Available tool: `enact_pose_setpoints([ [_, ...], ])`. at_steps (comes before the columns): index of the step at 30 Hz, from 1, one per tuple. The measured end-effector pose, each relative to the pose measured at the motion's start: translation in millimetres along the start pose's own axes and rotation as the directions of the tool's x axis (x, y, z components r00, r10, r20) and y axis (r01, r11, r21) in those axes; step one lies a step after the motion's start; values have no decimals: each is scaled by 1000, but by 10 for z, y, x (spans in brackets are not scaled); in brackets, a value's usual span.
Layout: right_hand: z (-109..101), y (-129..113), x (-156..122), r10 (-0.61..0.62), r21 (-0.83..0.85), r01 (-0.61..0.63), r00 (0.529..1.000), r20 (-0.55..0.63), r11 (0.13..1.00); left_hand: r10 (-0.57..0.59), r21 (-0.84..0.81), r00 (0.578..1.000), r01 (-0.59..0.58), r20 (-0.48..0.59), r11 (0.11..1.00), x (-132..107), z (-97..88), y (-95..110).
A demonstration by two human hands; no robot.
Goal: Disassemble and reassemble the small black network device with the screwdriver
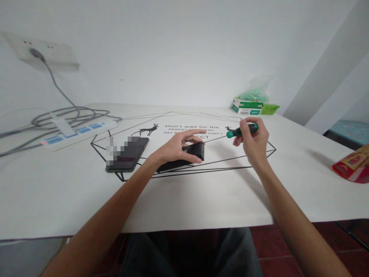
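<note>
My left hand (178, 148) grips a black rectangular box-shaped device (198, 151) near its right end, thumb on the near side and fingers over the far side. The device lies along the table, its left part partly covered by my hand and wrist. In my right hand (255, 140) is a screwdriver (240, 131) with a black and green handle, held between thumb and fingers. Its thin shaft points left, and the tip is at or close to the device's right end; contact cannot be made out. A smartphone (129, 154) lies left of my left hand.
A power strip (80, 134) with coiled grey cables (72, 111) lies at the left, below a wall socket (43, 52). Green and white boxes (248, 105) with a plastic bag (255, 90) stand at the back right. A red and yellow package (353, 165) is at the right edge.
</note>
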State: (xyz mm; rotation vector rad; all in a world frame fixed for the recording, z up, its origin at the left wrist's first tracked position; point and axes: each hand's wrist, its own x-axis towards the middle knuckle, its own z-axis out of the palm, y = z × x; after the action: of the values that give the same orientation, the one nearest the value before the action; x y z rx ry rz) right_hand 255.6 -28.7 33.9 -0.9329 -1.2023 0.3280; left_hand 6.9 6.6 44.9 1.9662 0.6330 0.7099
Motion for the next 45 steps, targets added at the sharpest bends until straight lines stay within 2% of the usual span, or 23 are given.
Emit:
enact_pose_setpoints([
  [4,-21,-15,-1,57,136,-70,993,101,988,5,16,1000,-6,10,1000,-3,15,-5],
  [6,-18,-34,-8,30,110,-39,996,83,993,1,27,1000,-1,16,1000,-4,18,-13],
  [11,-13,-60,-13,-67,-123,63,997,-30,990,-14,39,999,13,32,999,0,21,-22],
  [13,-27,-56,-7,-58,-91,58,998,12,994,-15,38,999,14,29,999,1,21,-20],
  [17,-49,-51,1,-14,86,3,991,130,996,-10,37,1000,9,23,999,-3,20,-15],
  [24,-61,-65,6,-38,-84,43,998,57,996,-4,42,1000,3,29,999,-2,20,-39],
  [30,-83,-36,32,19,102,-36,986,164,994,-7,44,1000,6,28,999,1,27,-34],
  [35,-72,-60,22,5,-7,-5,995,96,1000,-4,36,1000,3,25,999,2,30,-29],
  [41,-132,-20,74,76,102,-100,972,221,990,-13,28,1000,13,22,1000,7,24,-47],
  [45,-120,4,72,53,20,-57,987,153,998,-14,31,1000,13,22,999,5,24,-44],
])
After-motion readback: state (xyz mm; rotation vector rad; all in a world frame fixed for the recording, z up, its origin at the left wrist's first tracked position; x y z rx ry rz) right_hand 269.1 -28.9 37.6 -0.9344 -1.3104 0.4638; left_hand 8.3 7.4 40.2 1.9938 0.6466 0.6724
